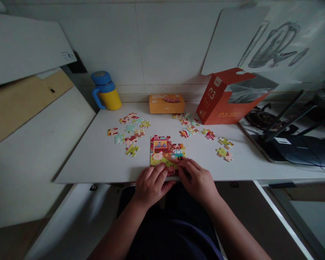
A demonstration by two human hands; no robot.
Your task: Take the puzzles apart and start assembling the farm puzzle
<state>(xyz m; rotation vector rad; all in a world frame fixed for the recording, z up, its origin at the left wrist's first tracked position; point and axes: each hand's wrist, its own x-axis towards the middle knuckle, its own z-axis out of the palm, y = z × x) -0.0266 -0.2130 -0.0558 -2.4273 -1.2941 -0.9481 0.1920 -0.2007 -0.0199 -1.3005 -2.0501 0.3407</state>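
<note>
A partly joined jigsaw puzzle lies near the table's front edge, showing a red barn, a white hen and a figure in teal. My left hand is closed over its lower left edge, fingertips on the pieces and thumb stretched along the table edge. At the lower right corner, the bent fingers and thumb of my right hand close on the puzzle. Both hands cover part of its bottom row. Loose puzzle pieces are spread to the left, and more puzzle pieces lie to the right.
An orange puzzle box stands against the wall. A blue and yellow flask is at the back left. On the right are a red-orange open carton and a gas stove with a black router-like device. White boards lean at left.
</note>
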